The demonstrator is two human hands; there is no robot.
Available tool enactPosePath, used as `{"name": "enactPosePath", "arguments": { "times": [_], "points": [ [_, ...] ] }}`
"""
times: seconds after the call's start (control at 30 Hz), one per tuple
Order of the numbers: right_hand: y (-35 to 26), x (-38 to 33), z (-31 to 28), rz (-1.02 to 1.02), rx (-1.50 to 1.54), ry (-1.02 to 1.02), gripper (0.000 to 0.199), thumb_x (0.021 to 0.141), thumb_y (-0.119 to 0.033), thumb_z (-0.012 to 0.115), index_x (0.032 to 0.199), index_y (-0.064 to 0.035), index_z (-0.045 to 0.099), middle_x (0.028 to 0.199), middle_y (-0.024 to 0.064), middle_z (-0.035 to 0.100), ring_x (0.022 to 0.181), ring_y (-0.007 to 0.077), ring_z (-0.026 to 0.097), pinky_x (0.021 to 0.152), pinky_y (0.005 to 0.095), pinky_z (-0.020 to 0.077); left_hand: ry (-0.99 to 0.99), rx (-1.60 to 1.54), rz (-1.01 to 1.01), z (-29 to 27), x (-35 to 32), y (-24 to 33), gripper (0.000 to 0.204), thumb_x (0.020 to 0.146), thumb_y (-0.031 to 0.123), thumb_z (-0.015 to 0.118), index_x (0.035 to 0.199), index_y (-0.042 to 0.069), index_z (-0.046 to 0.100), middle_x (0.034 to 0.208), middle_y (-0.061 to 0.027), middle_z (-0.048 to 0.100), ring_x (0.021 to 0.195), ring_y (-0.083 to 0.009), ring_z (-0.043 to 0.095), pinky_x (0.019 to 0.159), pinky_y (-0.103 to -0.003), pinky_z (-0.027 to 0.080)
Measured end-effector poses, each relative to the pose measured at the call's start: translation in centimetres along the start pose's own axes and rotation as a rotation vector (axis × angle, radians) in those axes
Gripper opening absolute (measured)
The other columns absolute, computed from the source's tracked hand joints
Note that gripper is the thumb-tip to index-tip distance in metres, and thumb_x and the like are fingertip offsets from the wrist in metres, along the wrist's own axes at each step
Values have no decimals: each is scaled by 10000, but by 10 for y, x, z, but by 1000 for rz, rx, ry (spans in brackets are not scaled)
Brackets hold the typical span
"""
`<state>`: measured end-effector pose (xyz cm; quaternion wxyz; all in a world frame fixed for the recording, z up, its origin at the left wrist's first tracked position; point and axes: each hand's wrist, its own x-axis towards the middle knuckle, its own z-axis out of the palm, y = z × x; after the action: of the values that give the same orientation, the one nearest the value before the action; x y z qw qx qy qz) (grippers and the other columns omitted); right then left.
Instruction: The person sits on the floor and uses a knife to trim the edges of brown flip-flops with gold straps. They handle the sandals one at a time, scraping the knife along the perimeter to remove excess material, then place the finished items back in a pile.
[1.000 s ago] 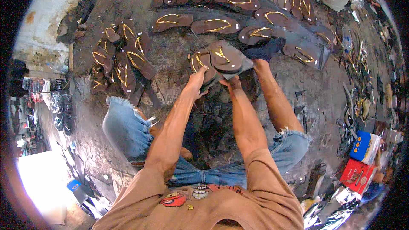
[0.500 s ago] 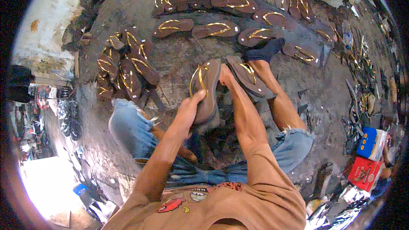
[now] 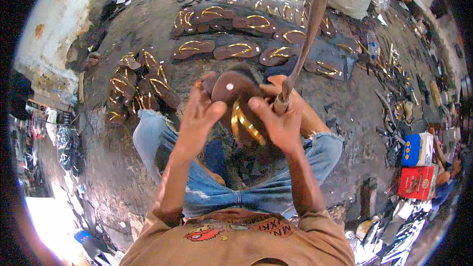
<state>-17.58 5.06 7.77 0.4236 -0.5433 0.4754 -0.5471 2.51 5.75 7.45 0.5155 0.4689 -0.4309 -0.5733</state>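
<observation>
Between my two hands is a brown flip-flop (image 3: 240,83) with gold straps and a white round spot on its sole. My left hand (image 3: 198,116) grips its left edge, thumb on top. My right hand (image 3: 282,124) presses its thumb to the right edge. A long, narrow, dark brown blade-like tool (image 3: 311,32) rises from my right hand, its lower end by the fingers. A second dark sole seems to lie behind the flip-flop, but blur and my fingers hide how they sit together.
Rows of brown flip-flops (image 3: 236,50) with gold straps lie on the floor ahead. A pile of flip-flops (image 3: 143,81) is at the left. Blue-and-white (image 3: 418,149) and red (image 3: 417,183) boxes stand at the right, near strap scraps. My bent knees frame the work.
The flip-flop from my left hand is now held in front of me by both hands. My right hand has come back from beside my foot, and the long tool has come into view with it.
</observation>
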Motion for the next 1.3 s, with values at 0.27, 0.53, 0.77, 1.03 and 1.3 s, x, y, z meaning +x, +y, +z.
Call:
{"name": "enactPosePath", "arguments": {
  "times": [0.27, 0.53, 0.77, 1.03, 1.3],
  "points": [
    [11, -107, -37, 478, -34, 7, 292, 1032, -247, 526, 1235, -55, 614, 729, -9, 574, 660, 89, 556, 583, 276, 462, 15, -236, -400, -49, -34, 38, 414, 929, 203, 748, 1263, 9, 602, 1104, -90, 716, 919, -175, 712, 812, -340, 597],
    [11, -207, -11, 481, -384, -474, 359, 1015, -408, 535, 1089, -66, 618, 750, 230, 649, 709, 433, 668, 624, 491, 501, 208, -107, -389, -59, -74, 44, 476, 960, 254, 721, 1314, -3, 533, 1110, -95, 700, 916, -165, 710, 800, -324, 603],
    [15, -236, -25, 456, -475, -545, 343, 977, -392, 580, 1071, -63, 607, 783, 274, 651, 730, 510, 635, 615, 542, 484, 204, -91, -380, -64, -91, 38, 423, 958, 271, 728, 1254, 8, 578, 1099, -79, 703, 930, -149, 692, 820, -316, 584],
    [21, -90, 25, 262, -444, -606, 310, 1023, -371, 526, 1010, -68, 587, 695, 249, 616, 707, 494, 623, 616, 551, 465, -4, 141, -505, -70, -74, 48, 410, 930, 234, 764, 1222, 0, 596, 1093, -75, 711, 978, -145, 675, 866, -323, 560],
    [0, -12, 37, 166, -380, -835, 420, 1051, -384, 462, 977, -13, 645, 867, 281, 669, 857, 496, 639, 731, 555, 493, -19, 175, -537, -62, -66, 56, 434, 929, 234, 764, 1246, -3, 586, 1098, -75, 706, 1003, -150, 666, 900, -315, 540]
  ]
}}
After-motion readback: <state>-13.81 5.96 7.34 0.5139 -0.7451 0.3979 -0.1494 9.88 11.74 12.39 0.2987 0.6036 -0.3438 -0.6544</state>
